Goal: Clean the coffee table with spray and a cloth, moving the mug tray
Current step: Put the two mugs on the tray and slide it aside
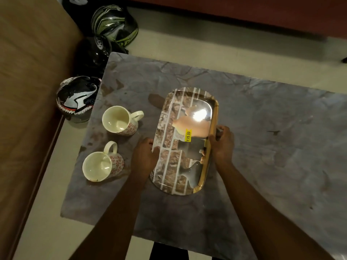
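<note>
The tray (185, 141) sits mid-desk (262, 119), empty; two mugs (120, 121) stand off it at nine o'clock; left hand (144, 156) and right hand (222, 143) have fingers clamped on its long rims; it looks light, stiff, glossy and likely slippery.

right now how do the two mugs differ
The far mug points its handle right, toward the tray; the near mug points its handle away, toward the far mug. The near mug sits closer to the table edge. Both are cream with red flowers, empty, off the tray.
</note>
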Tool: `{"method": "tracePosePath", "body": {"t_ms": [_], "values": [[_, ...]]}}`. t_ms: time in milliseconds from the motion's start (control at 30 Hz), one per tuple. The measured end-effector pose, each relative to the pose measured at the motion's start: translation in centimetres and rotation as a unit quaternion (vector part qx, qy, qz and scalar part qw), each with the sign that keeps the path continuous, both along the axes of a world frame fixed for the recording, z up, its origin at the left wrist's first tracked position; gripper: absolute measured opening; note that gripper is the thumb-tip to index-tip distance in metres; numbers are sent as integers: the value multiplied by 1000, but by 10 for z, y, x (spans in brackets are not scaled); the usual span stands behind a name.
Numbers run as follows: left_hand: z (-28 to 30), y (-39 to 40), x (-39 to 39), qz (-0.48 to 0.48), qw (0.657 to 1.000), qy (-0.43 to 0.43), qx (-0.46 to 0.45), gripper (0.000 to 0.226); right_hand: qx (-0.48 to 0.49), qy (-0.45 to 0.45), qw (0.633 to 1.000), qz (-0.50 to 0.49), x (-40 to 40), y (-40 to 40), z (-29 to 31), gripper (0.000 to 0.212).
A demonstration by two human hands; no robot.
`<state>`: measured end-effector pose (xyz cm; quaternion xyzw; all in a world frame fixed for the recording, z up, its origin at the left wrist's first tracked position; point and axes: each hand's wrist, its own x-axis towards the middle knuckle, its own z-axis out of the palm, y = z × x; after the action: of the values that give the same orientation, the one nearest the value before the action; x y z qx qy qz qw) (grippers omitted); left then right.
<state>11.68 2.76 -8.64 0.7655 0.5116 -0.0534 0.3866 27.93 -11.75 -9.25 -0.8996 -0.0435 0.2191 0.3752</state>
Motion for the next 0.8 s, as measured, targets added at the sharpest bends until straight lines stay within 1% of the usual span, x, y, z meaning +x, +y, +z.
{"method": "tracePosePath", "body": {"t_ms": [67,133,200,233,300,367,433,467,500,533,567,633,667,700,800], "values": [[12,-1,3,-10,999,-25,38,35,-13,-64,997,52,0,6,6,38],[31,0,3,4,997,-57,60,44,46,-85,989,109,-4,26,22,32],[50,3,-2,5,990,-84,116,40,103,-91,970,198,-17,55,39,26],[56,6,-8,-2,983,-92,161,37,118,-107,953,259,-26,70,48,26],[66,14,-22,3,967,-95,236,32,123,-138,910,371,-48,101,58,36],[66,26,-39,32,962,-44,268,32,100,-187,855,473,-71,130,64,47],[65,36,-55,52,965,46,254,49,58,-269,785,555,-89,155,66,51],[64,40,-64,51,965,83,245,59,29,-291,748,595,-97,167,67,52],[63,43,-72,46,967,109,226,67,-13,-294,717,632,-101,177,69,57],[64,45,-79,49,972,124,193,75,-74,-279,693,660,-103,186,70,65],[64,46,-84,61,978,133,151,84,-133,-257,680,674,-101,196,70,67],[63,48,-93,84,983,143,83,98,-202,-218,675,676,-97,213,72,64],[60,47,-96,88,983,141,72,99,-205,-202,687,668,-96,218,72,64],[56,47,-102,93,984,134,74,97,-198,-196,694,663,-98,222,69,64],[46,45,-110,99,983,122,95,90,-174,-230,699,654,-100,222,61,64]]}}
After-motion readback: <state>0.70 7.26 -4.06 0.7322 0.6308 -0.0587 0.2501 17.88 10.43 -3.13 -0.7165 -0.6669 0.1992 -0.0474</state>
